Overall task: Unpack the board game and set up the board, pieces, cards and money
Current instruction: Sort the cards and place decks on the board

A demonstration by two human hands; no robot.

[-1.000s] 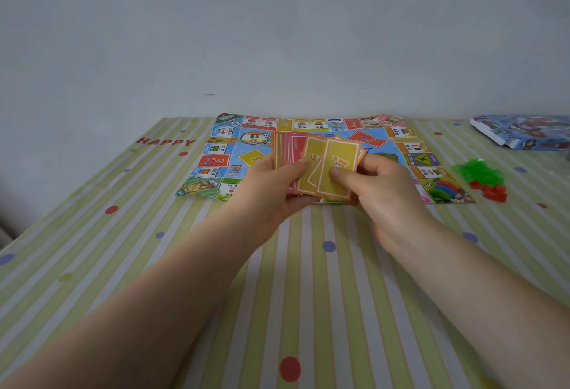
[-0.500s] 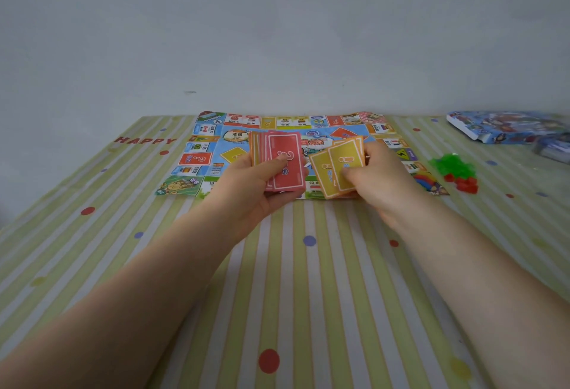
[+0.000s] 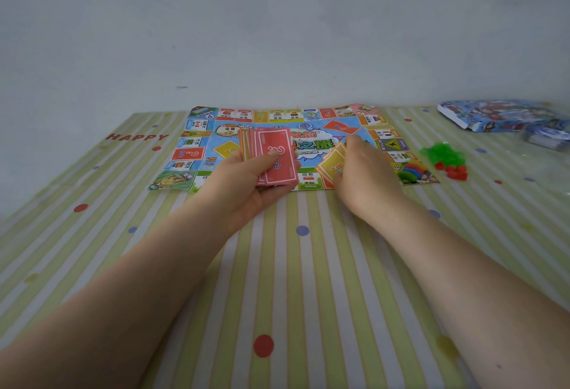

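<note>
The colourful paper game board (image 3: 197,141) lies flat at the far side of the striped table. My left hand (image 3: 246,185) holds a fanned stack of red question-mark cards (image 3: 276,157) above the board's near edge. My right hand (image 3: 364,172) grips a few yellow cards (image 3: 331,165) low over the board's right part. A heap of green pieces (image 3: 442,154) and red pieces (image 3: 455,171) sits just right of the board. The blue game box (image 3: 493,115) lies at the far right.
A clear plastic packet with blue cards or notes (image 3: 546,138) lies beside the box. The tablecloth (image 3: 277,280) is green-striped with dots and the word HAPPY at the left. A plain wall stands right behind the board.
The two hands have drawn apart: the yellow cards went right and down with my right hand, while the red stack stayed in my left hand.
</note>
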